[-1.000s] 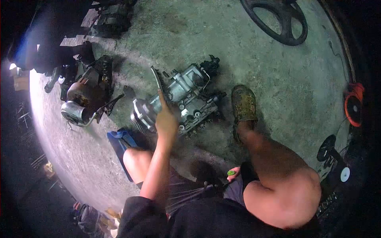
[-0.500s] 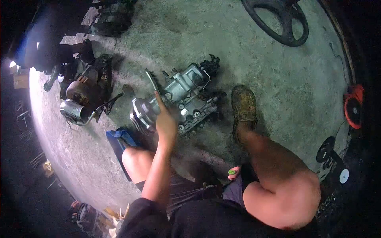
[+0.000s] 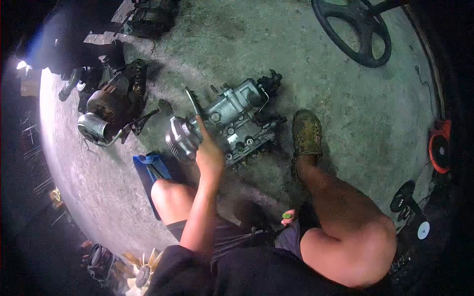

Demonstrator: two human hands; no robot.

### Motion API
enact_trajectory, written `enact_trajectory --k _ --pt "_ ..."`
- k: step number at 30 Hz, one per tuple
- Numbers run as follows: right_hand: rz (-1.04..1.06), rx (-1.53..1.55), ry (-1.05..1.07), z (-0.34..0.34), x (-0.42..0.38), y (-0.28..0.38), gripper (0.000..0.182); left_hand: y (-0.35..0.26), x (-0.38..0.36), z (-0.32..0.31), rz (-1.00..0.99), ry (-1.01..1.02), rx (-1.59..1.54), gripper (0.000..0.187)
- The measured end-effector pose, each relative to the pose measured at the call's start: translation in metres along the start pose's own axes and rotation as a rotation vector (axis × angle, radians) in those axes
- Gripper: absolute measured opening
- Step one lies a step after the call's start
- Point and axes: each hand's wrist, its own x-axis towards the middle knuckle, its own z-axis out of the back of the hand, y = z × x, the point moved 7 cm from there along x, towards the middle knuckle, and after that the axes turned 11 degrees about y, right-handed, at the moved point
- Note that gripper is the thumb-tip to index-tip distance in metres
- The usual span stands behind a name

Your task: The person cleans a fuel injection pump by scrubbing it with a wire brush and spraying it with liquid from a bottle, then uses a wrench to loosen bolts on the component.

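Note:
My left hand is closed round the handle of a wire brush, index finger stretched along it. The bristles face a silver metal pump assembly on the concrete floor; whether they touch it cannot be made out. A toothed gear sits at the assembly's left end, and dark fittings are at its upper right. Close to my lap, my right hand is shut on a small green object, mostly hidden by my leg and clothing.
A rusty turbocharger stands on the left. Blue cloth or footwear shows by my left knee. My right shoe is beside the assembly. A steering wheel lies at the upper right, a red round device at the far right, a fan lower left.
The view has shifted slightly, so floor objects appear a little further right, and the steering wheel lower. Both hands keep their grips; the brush stays beside the assembly.

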Motion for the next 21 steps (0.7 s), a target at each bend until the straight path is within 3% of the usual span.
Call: enact_trajectory --k 6,9,10,12,17,20,21 --pt "0.029 -0.012 0.022 -0.005 0.0 0.008 0.047 -0.06 0.023 -0.019 -0.092 0.033 -0.088 0.093" --pt "0.042 -0.006 0.03 -0.011 0.001 0.008 0.047 -0.038 0.015 -0.014 -0.096 0.022 0.002 0.095" --pt "0.045 -0.009 0.035 -0.009 0.001 0.009 0.047 -0.019 0.014 -0.015 -0.115 -0.008 -0.146 0.094" --pt "0.056 -0.01 0.048 -0.013 0.001 0.009 0.047 0.003 0.005 -0.006 -0.03 -0.012 -0.075 0.095" --pt "0.077 -0.011 0.082 -0.012 0.0 0.008 0.046 0.01 -0.011 0.007 0.061 -0.06 0.004 0.094" --pt "0.092 -0.003 0.102 -0.016 0.003 0.007 0.046 -0.001 -0.001 0.003 0.037 -0.007 0.0 0.093" --pt "0.106 0.002 0.108 -0.018 0.004 0.007 0.046 -0.015 0.003 -0.004 -0.109 -0.018 -0.061 0.093"
